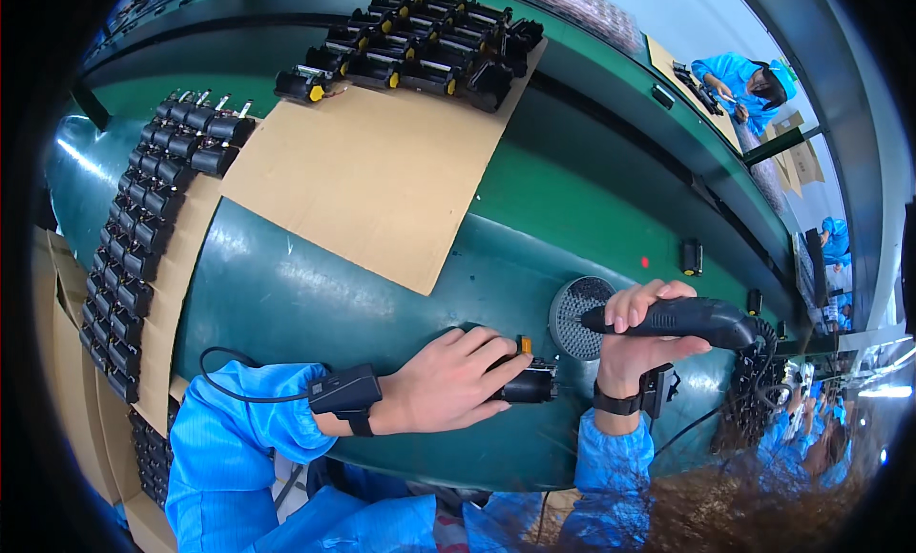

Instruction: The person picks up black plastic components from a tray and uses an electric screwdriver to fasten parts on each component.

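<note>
My left hand point(448, 379) lies over a small black motor part point(528, 381) with a yellow tab, holding it down on the green bench point(315, 295). My right hand point(641, 338) grips a black electric screwdriver point(682, 317) held sideways, its tip pointing left over a round grey perforated disc point(575, 314). Both wrists wear black strapped devices, and both sleeves are blue.
A cardboard sheet point(382, 171) carries rows of black motor parts point(420, 47) at its far end. More black parts point(143, 219) line a cardboard strip on the left. A coiled black cable point(754, 391) hangs at the right. Another person in blue point(744, 85) works far right.
</note>
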